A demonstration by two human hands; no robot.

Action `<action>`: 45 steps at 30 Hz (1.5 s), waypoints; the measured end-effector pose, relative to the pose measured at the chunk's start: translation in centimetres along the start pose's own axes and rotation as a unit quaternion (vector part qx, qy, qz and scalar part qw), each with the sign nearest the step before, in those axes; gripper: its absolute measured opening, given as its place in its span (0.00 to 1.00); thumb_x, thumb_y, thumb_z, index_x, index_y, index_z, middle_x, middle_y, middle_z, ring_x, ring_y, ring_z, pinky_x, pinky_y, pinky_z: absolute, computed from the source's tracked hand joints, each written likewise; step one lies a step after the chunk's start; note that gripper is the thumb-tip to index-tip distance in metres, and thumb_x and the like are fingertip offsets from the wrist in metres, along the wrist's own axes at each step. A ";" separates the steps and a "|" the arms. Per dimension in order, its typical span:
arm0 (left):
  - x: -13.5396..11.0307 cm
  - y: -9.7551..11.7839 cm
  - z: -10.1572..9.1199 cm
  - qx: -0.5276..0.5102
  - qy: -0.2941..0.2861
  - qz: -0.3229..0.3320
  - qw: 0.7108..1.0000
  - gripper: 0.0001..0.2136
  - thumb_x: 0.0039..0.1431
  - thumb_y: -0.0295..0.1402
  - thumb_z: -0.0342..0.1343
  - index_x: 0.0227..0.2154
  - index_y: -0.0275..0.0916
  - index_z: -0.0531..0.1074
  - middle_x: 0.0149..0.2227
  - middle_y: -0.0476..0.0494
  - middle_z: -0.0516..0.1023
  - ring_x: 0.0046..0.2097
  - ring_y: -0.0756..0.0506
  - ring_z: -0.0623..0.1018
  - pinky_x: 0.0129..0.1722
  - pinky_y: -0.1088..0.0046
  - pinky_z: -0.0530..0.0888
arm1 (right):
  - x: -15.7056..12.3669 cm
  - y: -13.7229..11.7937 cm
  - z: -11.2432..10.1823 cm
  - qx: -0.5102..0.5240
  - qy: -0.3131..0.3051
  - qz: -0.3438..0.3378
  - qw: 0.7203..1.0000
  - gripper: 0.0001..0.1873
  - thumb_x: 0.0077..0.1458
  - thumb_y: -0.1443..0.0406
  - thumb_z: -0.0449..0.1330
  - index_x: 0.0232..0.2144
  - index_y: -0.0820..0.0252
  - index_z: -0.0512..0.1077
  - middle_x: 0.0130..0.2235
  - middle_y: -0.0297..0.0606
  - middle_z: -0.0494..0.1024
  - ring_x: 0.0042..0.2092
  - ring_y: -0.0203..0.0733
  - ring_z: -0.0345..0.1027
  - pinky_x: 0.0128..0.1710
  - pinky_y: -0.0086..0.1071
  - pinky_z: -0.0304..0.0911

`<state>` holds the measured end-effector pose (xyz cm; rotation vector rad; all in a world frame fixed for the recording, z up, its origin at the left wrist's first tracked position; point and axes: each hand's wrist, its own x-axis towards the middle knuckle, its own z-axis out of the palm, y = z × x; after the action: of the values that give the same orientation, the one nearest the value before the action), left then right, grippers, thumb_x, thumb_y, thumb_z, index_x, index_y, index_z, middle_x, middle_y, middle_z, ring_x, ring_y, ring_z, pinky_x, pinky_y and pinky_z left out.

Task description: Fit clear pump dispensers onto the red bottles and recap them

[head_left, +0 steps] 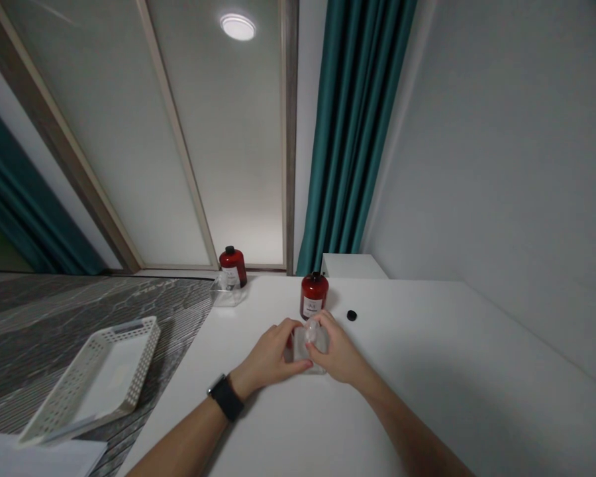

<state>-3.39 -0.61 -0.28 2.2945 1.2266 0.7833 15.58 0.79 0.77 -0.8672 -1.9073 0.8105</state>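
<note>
A clear, square-bodied container (302, 355) with a rounded, see-through upper part (312, 327) is between my hands on the white table. My left hand (271, 358) is curved round its left side, thumb along the front. With thumb and fingers bent, my right hand (342, 354) grips the rounded upper part. My fingers cover much of the container, so its exact kind is unclear. Just behind it stands a dark red bottle (314, 291) with a white label. To the right of that bottle lies a small black cap (351, 315).
At the table's far left corner stand another red bottle (233, 266) with a black top and a clear container (224, 297). A white perforated basket (146, 331) is lower, left of the table (288, 430). Behind are a white box-like surface (355, 265) and a green curtain (347, 132).
</note>
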 end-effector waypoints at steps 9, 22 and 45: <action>0.0 0.1 -0.1 -0.007 -0.003 -0.007 1.000 0.22 0.54 0.42 0.62 0.49 0.40 0.64 0.44 0.42 0.75 0.42 0.40 0.76 0.43 0.63 0.71 | -0.3 0.2 0.0 0.012 -0.010 0.036 0.999 0.24 0.45 0.73 0.57 0.46 0.56 0.65 0.45 0.37 0.71 0.48 0.46 0.66 0.52 0.41 0.61; -0.1 -0.2 0.0 -0.003 -0.003 -0.014 1.000 0.24 0.54 0.45 0.62 0.50 0.40 0.64 0.44 0.42 0.75 0.41 0.40 0.75 0.42 0.63 0.71 | -0.1 0.6 -0.2 0.072 0.001 0.059 0.996 0.34 0.47 0.72 0.62 0.57 0.55 0.61 0.42 0.35 0.68 0.46 0.44 0.66 0.55 0.43 0.59; -0.1 0.2 -0.1 -0.004 -0.010 -0.019 1.000 0.23 0.54 0.41 0.62 0.50 0.39 0.63 0.44 0.42 0.75 0.40 0.40 0.75 0.42 0.63 0.70 | -0.4 0.2 -0.4 0.090 -0.039 0.041 0.994 0.38 0.45 0.76 0.59 0.60 0.55 0.60 0.54 0.41 0.69 0.57 0.46 0.63 0.62 0.45 0.53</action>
<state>-3.36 -0.74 -0.10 2.2592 1.2527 0.7497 16.16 0.65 0.65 -0.8168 -1.8426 1.0616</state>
